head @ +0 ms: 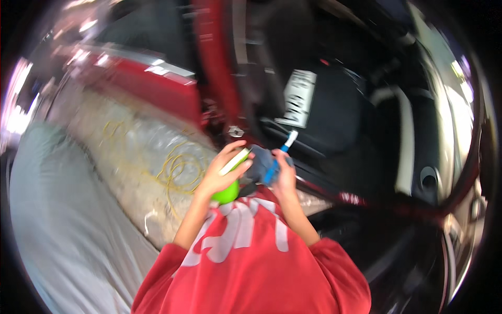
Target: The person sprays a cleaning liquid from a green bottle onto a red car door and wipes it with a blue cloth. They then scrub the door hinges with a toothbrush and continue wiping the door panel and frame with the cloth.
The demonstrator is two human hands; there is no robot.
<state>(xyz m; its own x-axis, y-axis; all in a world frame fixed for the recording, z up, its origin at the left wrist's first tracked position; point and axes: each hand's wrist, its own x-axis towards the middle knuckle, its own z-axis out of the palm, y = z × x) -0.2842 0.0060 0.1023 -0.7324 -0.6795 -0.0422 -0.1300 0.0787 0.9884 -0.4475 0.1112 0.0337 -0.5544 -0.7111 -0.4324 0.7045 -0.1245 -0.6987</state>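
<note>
In front of my red shirt, my left hand [224, 168] grips a bright green bottle [227, 193], whose upper part is a lighter green and white piece by my thumb. My right hand [285, 172] is closed around a blue-handled brush or similar tool [270, 172] with a white end pointing up and away. A grey-blue cloth [259, 163] lies between both hands, against my right fingers. Motion blur hides the finer details of the bottle top and of the tool.
An open red car door [157, 88] stands at the left. At the right is the dark car interior, with a licence plate [300, 98] lying on a black seat or mat. A yellow hose or cord [176, 168] coils on the concrete floor. A grey cover [66, 219] drapes something at lower left.
</note>
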